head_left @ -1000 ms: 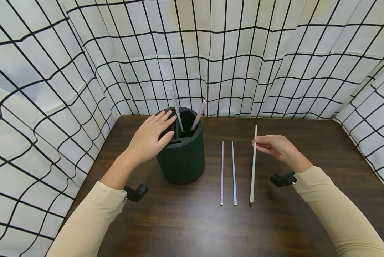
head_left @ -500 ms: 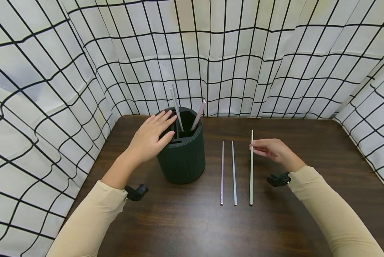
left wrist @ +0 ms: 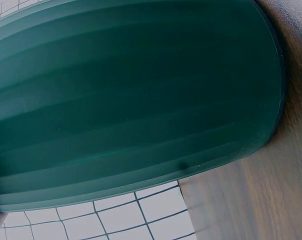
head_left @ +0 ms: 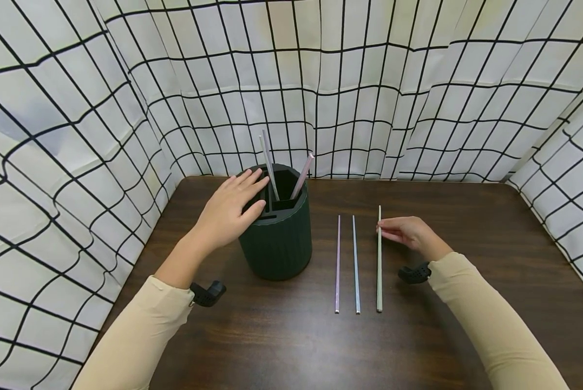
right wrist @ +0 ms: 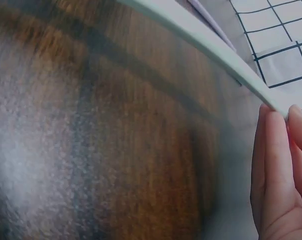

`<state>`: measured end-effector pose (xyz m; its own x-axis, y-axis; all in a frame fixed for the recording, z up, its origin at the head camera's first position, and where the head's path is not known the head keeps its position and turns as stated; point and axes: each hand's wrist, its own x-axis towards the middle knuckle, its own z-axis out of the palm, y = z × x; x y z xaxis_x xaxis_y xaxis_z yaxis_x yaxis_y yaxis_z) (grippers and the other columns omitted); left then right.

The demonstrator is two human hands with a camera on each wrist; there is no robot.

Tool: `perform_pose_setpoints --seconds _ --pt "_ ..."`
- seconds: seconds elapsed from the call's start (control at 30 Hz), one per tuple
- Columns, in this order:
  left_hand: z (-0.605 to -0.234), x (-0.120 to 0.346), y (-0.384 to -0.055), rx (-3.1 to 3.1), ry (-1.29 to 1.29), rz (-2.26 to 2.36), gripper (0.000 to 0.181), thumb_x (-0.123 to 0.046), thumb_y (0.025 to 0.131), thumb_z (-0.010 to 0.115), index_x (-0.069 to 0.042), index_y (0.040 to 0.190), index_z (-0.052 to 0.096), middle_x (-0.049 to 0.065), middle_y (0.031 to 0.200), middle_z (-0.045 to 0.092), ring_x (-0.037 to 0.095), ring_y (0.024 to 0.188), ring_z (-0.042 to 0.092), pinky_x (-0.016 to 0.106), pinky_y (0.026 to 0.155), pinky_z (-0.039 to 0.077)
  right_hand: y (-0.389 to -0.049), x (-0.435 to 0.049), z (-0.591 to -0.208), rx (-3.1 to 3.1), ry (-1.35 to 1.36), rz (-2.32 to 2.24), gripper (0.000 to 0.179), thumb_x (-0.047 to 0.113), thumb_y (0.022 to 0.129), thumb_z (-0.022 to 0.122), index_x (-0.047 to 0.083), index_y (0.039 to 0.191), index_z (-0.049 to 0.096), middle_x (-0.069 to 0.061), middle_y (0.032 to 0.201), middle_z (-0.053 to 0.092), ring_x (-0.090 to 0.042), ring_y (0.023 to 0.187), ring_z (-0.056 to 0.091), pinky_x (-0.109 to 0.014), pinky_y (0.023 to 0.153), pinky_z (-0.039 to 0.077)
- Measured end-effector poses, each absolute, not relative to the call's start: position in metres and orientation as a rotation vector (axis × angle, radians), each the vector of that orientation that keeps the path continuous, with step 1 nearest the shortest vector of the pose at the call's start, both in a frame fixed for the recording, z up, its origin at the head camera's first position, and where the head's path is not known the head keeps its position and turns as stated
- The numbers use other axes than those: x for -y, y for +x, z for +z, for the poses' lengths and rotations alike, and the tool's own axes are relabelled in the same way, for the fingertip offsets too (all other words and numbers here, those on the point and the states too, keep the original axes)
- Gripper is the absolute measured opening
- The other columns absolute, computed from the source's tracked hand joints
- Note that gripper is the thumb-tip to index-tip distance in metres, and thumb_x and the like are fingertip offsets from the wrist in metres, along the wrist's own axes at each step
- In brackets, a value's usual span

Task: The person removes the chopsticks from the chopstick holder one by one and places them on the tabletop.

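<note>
My right hand (head_left: pixel 408 234) pinches a pale green chopstick (head_left: pixel 379 271) near its far, thin end, between thumb and fingertips. In the right wrist view the same fingers (right wrist: pixel 277 150) meet at the tip of the stick. To its left, a blue chopstick (head_left: pixel 356 271) and a purple chopstick (head_left: pixel 338 265) lie side by side on the table, roughly parallel to the green one. With its fingers spread, my left hand (head_left: pixel 228 208) rests on the top of a dark green ribbed utensil holder (head_left: pixel 276 252), covering its left compartments.
Silvery chopsticks (head_left: pixel 270 170) and a pink chopstick (head_left: pixel 302 177) lean in the holder's right compartment. A white cloth with black grid lines (head_left: pixel 349 108) hangs behind and beside the brown wooden table (head_left: pixel 272 346).
My right hand has moved left and a little toward me, bringing the green chopstick closer to the blue one and straighter alongside it. The left hand has stayed on the holder.
</note>
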<state>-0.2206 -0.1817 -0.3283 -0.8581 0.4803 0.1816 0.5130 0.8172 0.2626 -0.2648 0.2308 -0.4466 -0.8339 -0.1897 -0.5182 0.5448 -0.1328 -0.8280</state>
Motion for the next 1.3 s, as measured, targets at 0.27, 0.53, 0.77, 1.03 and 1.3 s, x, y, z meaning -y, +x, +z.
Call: perform_pose_setpoints --seconds 0.27,0.53,0.77,1.03,1.3 --pt "-0.327 0.181 -0.218 2.887 -0.794 -0.472 0.056 -0.035 0.105 0.041 -0.013 0.156 0.033 0.009 0.165 0.025 0.029 0.155 0.018 0.049 0.128 0.011 -0.267 -0.227 -0.454 -1.726 0.478 -1.986 0.020 0.002 0.095 0.063 0.010 0.081 0.074 0.000 0.079 0.075 -0.008 0.075 0.074 -0.020 0.077 0.061" --pt "-0.327 0.181 -0.219 2.883 -0.798 -0.478 0.056 -0.035 0.105 0.041 -0.013 0.156 0.034 0.009 0.165 0.025 0.029 0.155 0.018 0.048 0.128 0.011 -0.267 -0.223 -0.457 -1.825 0.506 -1.927 0.009 0.003 0.093 0.067 0.007 0.088 0.073 0.002 0.078 0.074 -0.006 0.073 0.073 -0.021 0.076 0.061" --pt "-0.328 0.181 -0.218 2.880 -0.797 -0.483 0.056 -0.035 0.105 0.041 -0.013 0.156 0.034 0.009 0.165 0.025 0.030 0.155 0.018 0.049 0.128 0.011 -0.268 -0.218 -0.456 -1.914 0.510 -1.867 0.007 0.002 0.092 0.067 0.002 0.094 0.074 0.002 0.075 0.071 -0.006 0.069 0.071 -0.020 0.073 0.061" --pt "-0.328 0.181 -0.218 2.877 -0.795 -0.483 0.055 -0.035 0.105 0.040 -0.013 0.156 0.034 0.009 0.165 0.025 0.030 0.155 0.019 0.049 0.128 0.010 -0.270 -0.216 -0.454 -1.976 0.519 -1.817 0.006 0.002 0.091 0.069 0.000 0.091 0.075 0.002 0.069 0.071 -0.006 0.062 0.071 -0.021 0.066 0.061" --pt "-0.328 0.181 -0.219 2.880 -0.791 -0.483 0.055 -0.034 0.105 0.040 -0.013 0.156 0.034 0.009 0.165 0.025 0.029 0.155 0.018 0.048 0.128 0.010 -0.270 -0.213 -0.451 -2.044 0.525 -1.756 0.017 0.000 0.090 0.069 -0.010 0.104 0.072 0.002 0.065 0.072 -0.007 0.059 0.070 -0.023 0.064 0.062"
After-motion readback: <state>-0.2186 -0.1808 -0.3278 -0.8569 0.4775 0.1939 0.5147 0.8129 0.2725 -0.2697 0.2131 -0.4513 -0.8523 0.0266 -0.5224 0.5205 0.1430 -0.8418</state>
